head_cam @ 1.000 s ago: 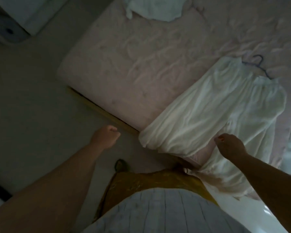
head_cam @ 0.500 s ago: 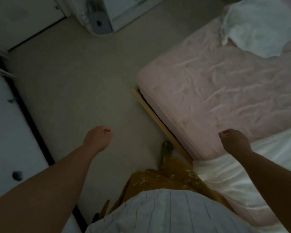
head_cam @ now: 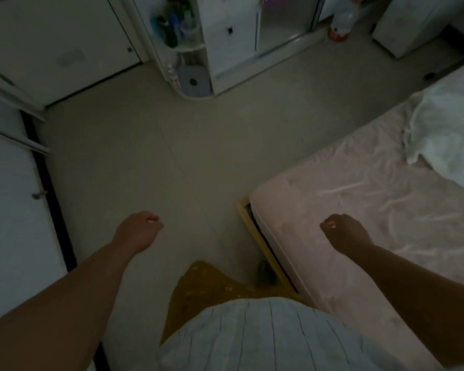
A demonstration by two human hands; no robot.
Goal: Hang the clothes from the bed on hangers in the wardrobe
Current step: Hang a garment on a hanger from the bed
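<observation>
Overhead, dim light. Left hand (head_cam: 138, 231) is hanging over bare floor (head_cam: 172, 145), fingers curled loosely in, holding nothing. Right hand (head_cam: 344, 232) is hovering above the near corner of the bed (head_cam: 332, 199), fingers likewise curled under, gripping nothing. A white garment (head_cam: 445, 135) is lying crumpled on the pink sheet at the far right, well apart from both hands. White wardrobe (head_cam: 8, 210) doors are running down the left edge, a small knob showing. A white cabinet (head_cam: 225, 36) is standing at the top, bottles on its corner shelf. The person is wearing a striped pale top over a mustard skirt.
</observation>
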